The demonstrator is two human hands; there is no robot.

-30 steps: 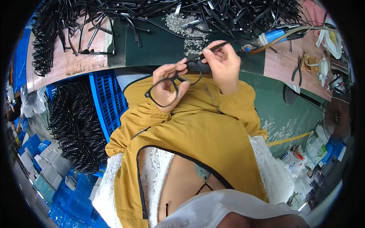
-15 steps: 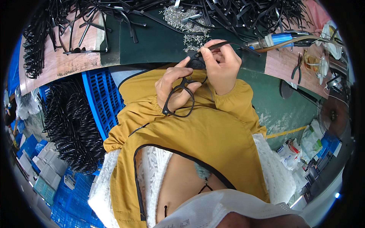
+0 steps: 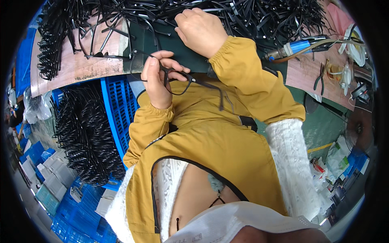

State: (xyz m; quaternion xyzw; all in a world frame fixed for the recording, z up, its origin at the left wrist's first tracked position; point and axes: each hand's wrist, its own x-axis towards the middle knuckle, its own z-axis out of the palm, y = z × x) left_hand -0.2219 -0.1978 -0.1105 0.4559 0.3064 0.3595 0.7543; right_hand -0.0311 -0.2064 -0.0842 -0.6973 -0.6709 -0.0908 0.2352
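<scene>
My left hand [image 3: 159, 79] grips a black eyeglass frame [image 3: 178, 94] near the table's front edge, fingers curled around its middle. One rim shows right of the fingers, and a temple arm [image 3: 214, 88] runs from it down to the right over my lap. The other rim is partly covered by the hand. My right hand [image 3: 201, 32] is farther forward, back of the hand up, over the near edge of a heap of black temple arms [image 3: 267, 18]. Its fingers are curled in, and the fingertips are hidden, so anything between them cannot be seen.
A blue-bodied tool [image 3: 298, 47] with a hose lies at the table's right, with pliers [image 3: 319, 79] beyond it. Black eyeglass parts [image 3: 50, 52] crowd the left. Below, a blue crate [image 3: 117, 109] stands beside bundled black temple arms [image 3: 87, 133].
My right hand has let go of the temple arm and moved forward to the heap. My left hand has shifted left with the eyeglass frame, turning it. The small metal pieces are now covered.
</scene>
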